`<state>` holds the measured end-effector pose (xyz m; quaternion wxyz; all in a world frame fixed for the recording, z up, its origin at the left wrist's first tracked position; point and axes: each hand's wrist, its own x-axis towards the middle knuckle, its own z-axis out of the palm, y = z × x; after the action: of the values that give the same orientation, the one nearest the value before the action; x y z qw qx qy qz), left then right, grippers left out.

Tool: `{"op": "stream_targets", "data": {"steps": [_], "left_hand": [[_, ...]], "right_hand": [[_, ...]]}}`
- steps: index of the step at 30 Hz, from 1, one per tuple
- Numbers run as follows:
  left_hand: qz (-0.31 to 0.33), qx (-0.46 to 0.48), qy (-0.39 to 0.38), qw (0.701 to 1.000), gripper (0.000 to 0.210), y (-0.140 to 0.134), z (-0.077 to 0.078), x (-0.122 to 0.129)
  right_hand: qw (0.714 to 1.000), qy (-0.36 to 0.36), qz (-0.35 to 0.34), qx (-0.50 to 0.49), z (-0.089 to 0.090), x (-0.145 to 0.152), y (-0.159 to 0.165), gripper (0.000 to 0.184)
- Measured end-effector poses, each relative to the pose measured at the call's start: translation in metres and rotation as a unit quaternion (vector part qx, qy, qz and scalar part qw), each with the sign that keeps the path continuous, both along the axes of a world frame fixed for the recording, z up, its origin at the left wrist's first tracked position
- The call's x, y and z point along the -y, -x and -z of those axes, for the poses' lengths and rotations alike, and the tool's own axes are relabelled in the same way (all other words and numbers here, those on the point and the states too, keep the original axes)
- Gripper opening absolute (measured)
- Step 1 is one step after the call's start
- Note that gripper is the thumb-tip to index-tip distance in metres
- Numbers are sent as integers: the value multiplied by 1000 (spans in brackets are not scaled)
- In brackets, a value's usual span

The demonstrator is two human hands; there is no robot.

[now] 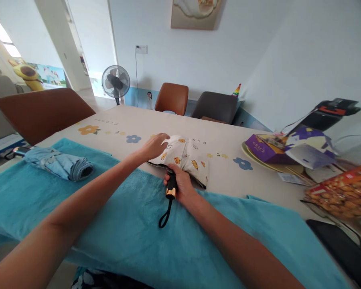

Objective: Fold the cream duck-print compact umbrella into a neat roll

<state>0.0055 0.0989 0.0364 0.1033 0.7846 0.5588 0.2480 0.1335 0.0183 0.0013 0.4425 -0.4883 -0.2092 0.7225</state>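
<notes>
With your right hand (185,184) you are gripping the black handle (172,188) of the printed umbrella (182,154), fingers curled round it. Your left hand (153,147) is hovering or resting, mostly open, at the canopy's left edge; whether it is pinching cloth, I cannot tell. The umbrella is lying at the middle of the table (141,120), its cloth on the far side of the handle and its strap (169,209) hanging toward you. You seem to be arranging the cloth, so holding the handle steady and smoothing each panel along its crease should be helping.

A teal towel (132,224) is covering the table's near side, with a blue umbrella (60,162) lying on its left part. A purple box (261,148) and a snack bag (343,192) are crowding the right. Beyond, a fan (116,82) is standing far left, and brown (172,96) and grey chairs (215,106) are facing you.
</notes>
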Motion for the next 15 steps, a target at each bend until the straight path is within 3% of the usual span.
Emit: {"op": "stream_targets", "data": {"steps": [6, 11, 15], "left_hand": [[67, 101, 12, 993, 41, -22, 17, 5], [109, 193, 22, 975, 40, -28, 22, 8], [112, 233, 43, 965, 42, -34, 27, 9]], "right_hand": [[1000, -24, 12, -7, 3, 0, 2, 10], [999, -35, -5, 13, 3, 2, 2, 11], [998, -42, -21, 41, 2, 6, 4, 15]]}}
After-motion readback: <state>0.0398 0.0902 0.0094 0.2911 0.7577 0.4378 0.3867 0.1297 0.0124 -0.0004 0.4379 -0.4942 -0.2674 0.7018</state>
